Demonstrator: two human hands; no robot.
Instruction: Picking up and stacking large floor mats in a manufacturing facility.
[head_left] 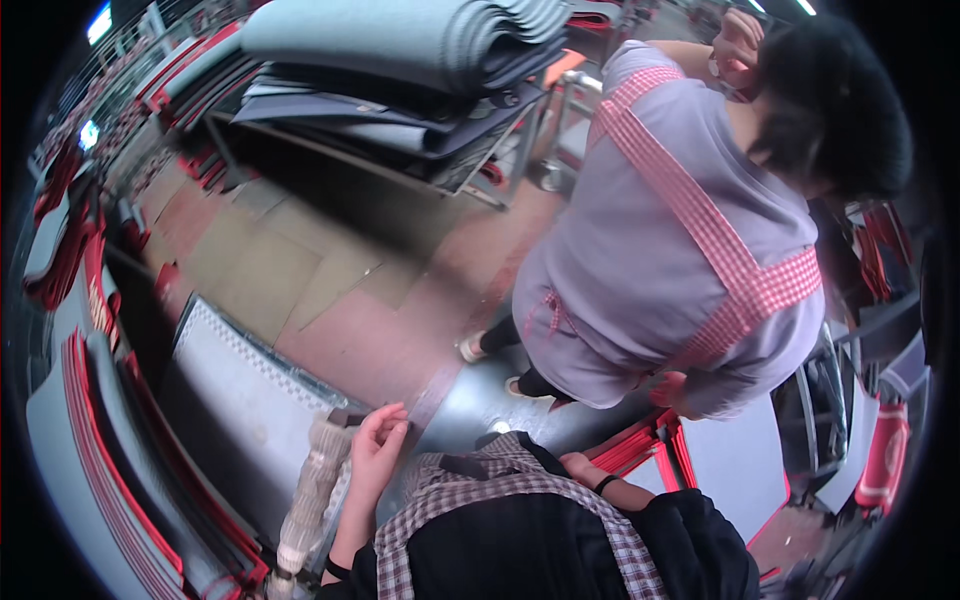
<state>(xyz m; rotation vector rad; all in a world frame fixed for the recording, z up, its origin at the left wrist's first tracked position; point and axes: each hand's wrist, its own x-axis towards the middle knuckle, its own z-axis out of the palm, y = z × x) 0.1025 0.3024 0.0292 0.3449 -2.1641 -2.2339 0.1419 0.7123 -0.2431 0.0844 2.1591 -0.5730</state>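
Observation:
My left hand (376, 448) is raised at my left side with its fingers loosely curled and apart, holding nothing. Beside it stands a post-like thing wrapped in beige ribbed cloth (312, 490). My right hand (582, 466) rests low at the edge of my brown checked apron (450, 498); its fingertips are partly hidden against the cloth. Close to that hand lie red-edged grey mats (640, 455). Left of the wrapped post is a large pale mat with a checkered border (235, 415).
A person in a lilac top (650, 230) stands just ahead to the right, back toward me. Thick grey sheets (390, 45) lie folded on a metal-framed cart (480, 190) at the far side. Stacked red-edged mats (100, 450) line the left.

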